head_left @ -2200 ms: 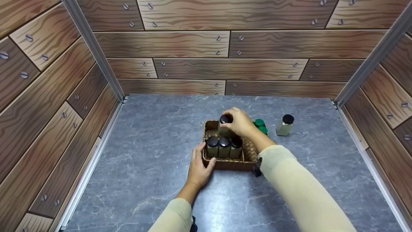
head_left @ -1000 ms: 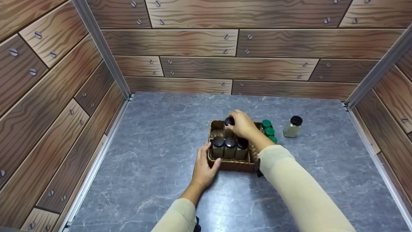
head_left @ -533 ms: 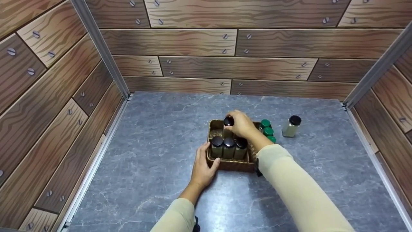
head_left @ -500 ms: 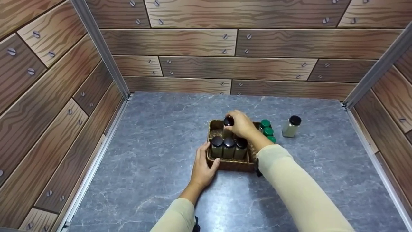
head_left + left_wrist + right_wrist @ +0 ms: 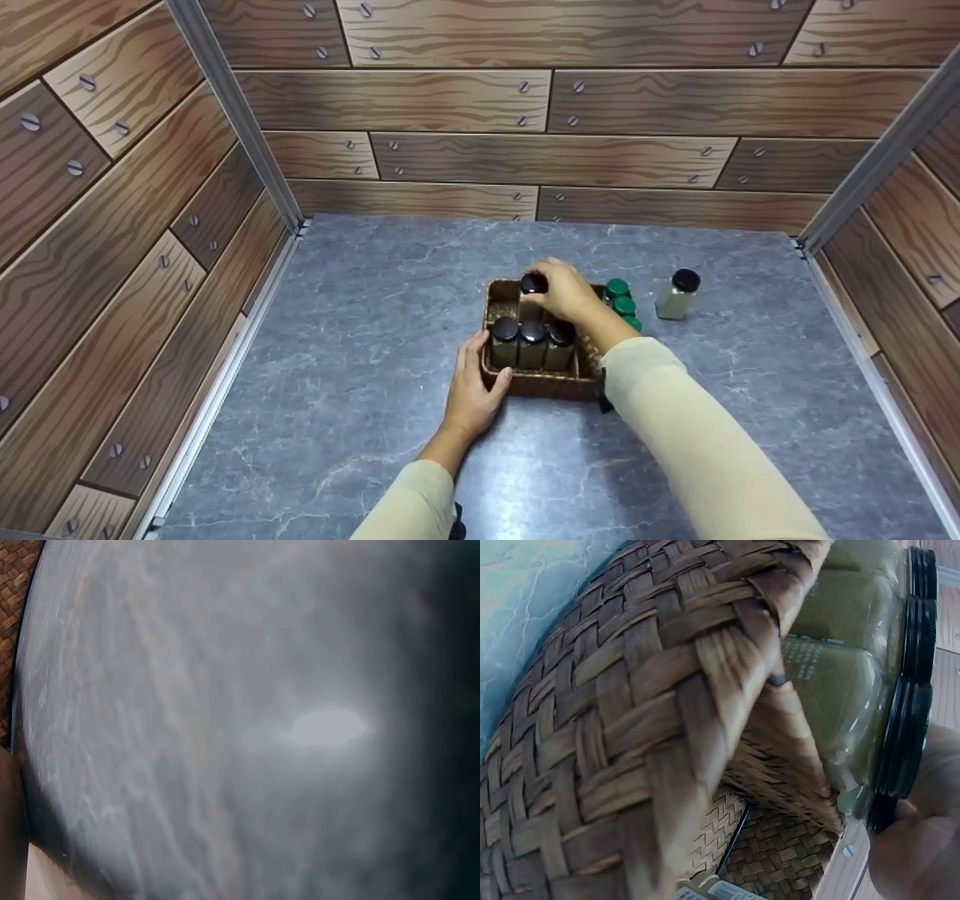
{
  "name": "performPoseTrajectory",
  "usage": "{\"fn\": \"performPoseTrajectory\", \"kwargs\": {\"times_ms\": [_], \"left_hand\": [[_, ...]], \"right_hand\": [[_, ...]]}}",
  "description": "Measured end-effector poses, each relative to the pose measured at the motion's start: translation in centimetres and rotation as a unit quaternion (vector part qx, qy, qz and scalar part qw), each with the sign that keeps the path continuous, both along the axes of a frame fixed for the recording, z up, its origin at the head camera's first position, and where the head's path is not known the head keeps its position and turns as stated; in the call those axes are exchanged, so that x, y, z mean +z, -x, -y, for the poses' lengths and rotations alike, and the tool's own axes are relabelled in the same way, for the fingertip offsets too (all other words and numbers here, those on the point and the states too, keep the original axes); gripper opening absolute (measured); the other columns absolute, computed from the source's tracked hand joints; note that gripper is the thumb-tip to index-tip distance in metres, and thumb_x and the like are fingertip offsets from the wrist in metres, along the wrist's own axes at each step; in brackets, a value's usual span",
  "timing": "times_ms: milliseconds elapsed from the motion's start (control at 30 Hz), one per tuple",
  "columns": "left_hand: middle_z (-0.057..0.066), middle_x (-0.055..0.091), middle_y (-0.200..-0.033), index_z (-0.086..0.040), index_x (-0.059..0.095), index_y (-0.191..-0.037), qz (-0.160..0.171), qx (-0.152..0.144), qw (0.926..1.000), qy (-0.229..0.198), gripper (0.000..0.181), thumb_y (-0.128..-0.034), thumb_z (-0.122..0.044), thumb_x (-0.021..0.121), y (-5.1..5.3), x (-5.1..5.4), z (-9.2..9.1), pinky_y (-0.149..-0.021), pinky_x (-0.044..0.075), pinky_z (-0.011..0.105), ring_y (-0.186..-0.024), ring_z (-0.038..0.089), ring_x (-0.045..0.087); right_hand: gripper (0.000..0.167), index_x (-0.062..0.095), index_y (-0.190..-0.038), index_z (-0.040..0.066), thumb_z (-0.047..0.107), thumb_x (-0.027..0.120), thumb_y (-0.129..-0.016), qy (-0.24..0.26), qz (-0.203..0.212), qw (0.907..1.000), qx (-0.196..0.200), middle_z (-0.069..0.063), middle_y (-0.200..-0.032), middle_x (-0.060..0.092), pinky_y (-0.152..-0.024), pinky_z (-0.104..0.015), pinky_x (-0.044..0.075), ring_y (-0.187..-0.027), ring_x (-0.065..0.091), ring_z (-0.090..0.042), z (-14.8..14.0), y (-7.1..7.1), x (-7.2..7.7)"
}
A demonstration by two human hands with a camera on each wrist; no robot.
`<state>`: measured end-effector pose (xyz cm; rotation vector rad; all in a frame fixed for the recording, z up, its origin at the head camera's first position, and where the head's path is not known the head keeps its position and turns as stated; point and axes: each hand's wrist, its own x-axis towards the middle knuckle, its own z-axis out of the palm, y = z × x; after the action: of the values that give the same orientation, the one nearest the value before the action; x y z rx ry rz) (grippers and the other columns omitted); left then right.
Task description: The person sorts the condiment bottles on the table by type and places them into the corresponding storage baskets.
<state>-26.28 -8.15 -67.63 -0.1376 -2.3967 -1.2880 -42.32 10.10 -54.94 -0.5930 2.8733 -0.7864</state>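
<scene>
A woven basket (image 5: 551, 388) with divided compartments sits on the grey marbled surface. In its front compartment stand three black-lidded glass jars (image 5: 532, 332) in a row, their contents greenish. Behind them my right hand (image 5: 568, 292) pinches the black lid of another jar (image 5: 533, 283), upright in the back compartment; its lower part is hidden. My left hand (image 5: 472, 394) rests against the basket's front left corner, fingers extended along the side and thumb at the front. The right wrist view shows the basket wall (image 5: 630, 690) close up, the jars (image 5: 847, 697) and part of my hand (image 5: 922, 840).
Several green-lidded jars (image 5: 623, 306) stand at the basket's right side, partly hidden by my right arm. A single black-lidded jar (image 5: 677, 295) stands on the surface farther right. Wood-patterned walls (image 5: 405, 157) close off the back and both sides.
Since the oldest frame the jar in my right hand has come down slightly into the back compartment. The whole view has shifted a little. Over the last second the hands stay nearly still.
</scene>
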Motion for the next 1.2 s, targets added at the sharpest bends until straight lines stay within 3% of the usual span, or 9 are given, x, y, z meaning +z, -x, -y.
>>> {"fn": "performPoseTrajectory", "kwargs": {"times_ms": [400,767,1200], "left_hand": [[0.019,0.049,-0.161,-0.012,0.045,-0.158,-0.002,0.000,1.0000,-0.005,0.072,-0.0965,-0.036,0.072,-0.1,0.0,-0.1,-0.125,0.046,0.053,-0.150,0.037,0.053],[0.020,0.049,-0.162,-0.012,0.045,-0.158,0.000,-0.004,1.0000,-0.009,0.071,-0.0957,-0.032,0.075,-0.1,0.2,-0.2,-0.126,0.045,0.054,-0.151,0.037,0.051],[0.019,0.049,-0.162,-0.011,0.046,-0.158,-0.003,-0.004,0.9999,-0.009,0.072,-0.0961,-0.035,0.073,-0.1,0.1,-0.1,-0.128,0.043,0.053,-0.153,0.036,0.050]], "right_hand": [[0.059,0.062,-0.152,0.013,0.028,0.081,-0.099,0.003,-0.009,1.0000,0.002,-0.021,-0.158,0.059,-0.125,-0.060,0.044,-0.148,0.055,-0.045,-0.5,-0.6,0.0],[0.061,0.058,-0.157,0.018,0.026,0.079,-0.100,0.010,0.014,0.9998,0.012,-0.016,-0.164,0.054,-0.125,-0.060,0.044,-0.150,0.053,-0.042,-1.5,-1.9,1.5],[0.058,0.062,-0.152,0.016,0.021,0.082,-0.098,0.054,-0.020,0.9982,0.016,-0.015,-0.156,0.060,-0.119,-0.061,0.050,-0.142,0.060,-0.043,-4.7,-3.2,2.9]]}}
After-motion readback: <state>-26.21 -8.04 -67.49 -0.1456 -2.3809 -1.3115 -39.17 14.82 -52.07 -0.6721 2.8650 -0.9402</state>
